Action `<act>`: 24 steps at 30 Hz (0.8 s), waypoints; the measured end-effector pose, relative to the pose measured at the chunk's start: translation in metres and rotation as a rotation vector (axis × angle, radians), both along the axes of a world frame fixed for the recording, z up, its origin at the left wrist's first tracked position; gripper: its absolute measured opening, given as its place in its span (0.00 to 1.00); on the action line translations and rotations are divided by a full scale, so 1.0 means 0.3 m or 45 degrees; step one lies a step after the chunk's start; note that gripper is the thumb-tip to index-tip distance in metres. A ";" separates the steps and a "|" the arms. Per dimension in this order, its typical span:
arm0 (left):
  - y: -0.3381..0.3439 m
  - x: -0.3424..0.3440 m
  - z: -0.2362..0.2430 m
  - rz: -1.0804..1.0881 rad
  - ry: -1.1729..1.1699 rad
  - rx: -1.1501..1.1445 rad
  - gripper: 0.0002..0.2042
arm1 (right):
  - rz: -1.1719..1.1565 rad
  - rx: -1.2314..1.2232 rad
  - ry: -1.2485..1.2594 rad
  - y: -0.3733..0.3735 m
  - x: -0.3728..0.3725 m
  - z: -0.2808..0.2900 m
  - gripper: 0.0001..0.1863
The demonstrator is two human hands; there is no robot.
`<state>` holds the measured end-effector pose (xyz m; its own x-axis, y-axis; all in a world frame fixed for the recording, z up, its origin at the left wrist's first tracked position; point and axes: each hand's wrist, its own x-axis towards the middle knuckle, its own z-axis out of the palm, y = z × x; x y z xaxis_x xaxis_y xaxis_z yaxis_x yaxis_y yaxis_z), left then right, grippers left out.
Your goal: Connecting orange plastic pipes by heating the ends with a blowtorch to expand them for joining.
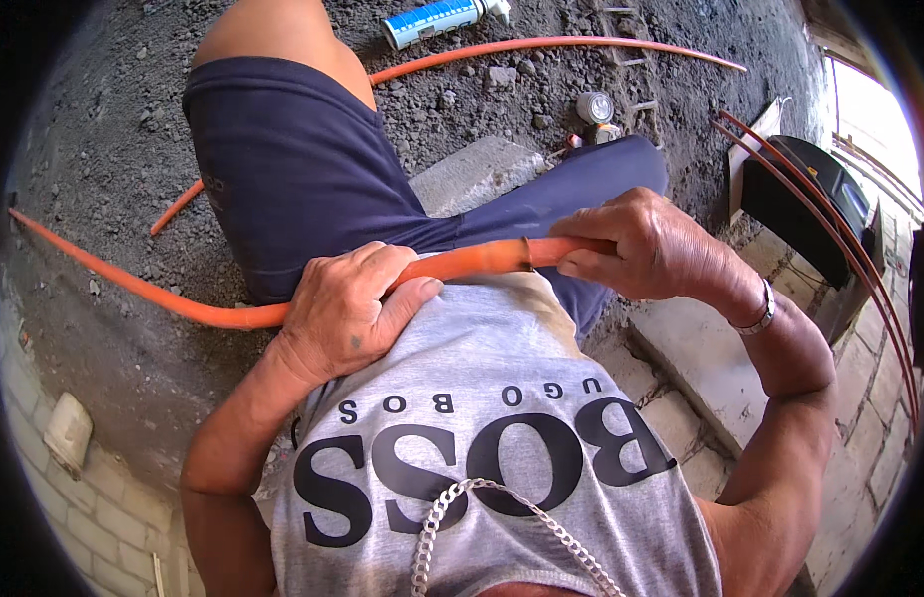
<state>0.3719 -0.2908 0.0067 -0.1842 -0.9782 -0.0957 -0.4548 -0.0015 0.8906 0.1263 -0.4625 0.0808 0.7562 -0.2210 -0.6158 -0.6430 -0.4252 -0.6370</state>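
An orange plastic pipe [472,261] crosses in front of my waist, its left part curving away past my left knee. My left hand [347,303] is closed round it, the thumb lying along its near side. The end of the thicker stretch has a dark, scorched-looking rim [527,255], where a slightly thinner orange piece [553,251] goes in. My right hand [646,244] grips that thinner piece just right of the joint, fingers curled over it. The far end of the thinner piece is hidden inside my right hand.
Another orange pipe [541,43] lies on the gravel beyond my legs. Near it rests a blue and white canister [432,22] with a white nozzle. A concrete block [477,174] sits between my legs. On the right are a black case [805,204] and thin reddish rods [860,254].
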 end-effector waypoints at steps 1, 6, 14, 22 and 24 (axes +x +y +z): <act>-0.001 0.000 0.000 -0.003 0.000 0.001 0.14 | -0.003 0.001 0.000 0.001 0.000 -0.001 0.17; -0.010 0.003 -0.006 -0.034 0.043 0.055 0.14 | 0.083 -0.171 -0.116 -0.006 -0.002 -0.018 0.15; 0.003 -0.005 -0.020 -0.021 0.047 0.024 0.13 | 0.207 -0.320 -0.226 -0.001 -0.001 -0.036 0.17; -0.027 -0.019 -0.021 -0.072 0.048 0.027 0.11 | 0.255 -0.417 -0.262 -0.010 -0.027 -0.047 0.18; -0.042 -0.005 0.000 -0.078 0.043 0.110 0.11 | 0.123 -0.369 -0.354 -0.006 -0.029 -0.052 0.17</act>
<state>0.3705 -0.3034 0.0068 -0.2481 -0.9534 -0.1719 -0.4262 -0.0519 0.9032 0.1176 -0.4642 0.0651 0.9109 -0.2753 -0.3074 -0.4114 -0.6626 -0.6258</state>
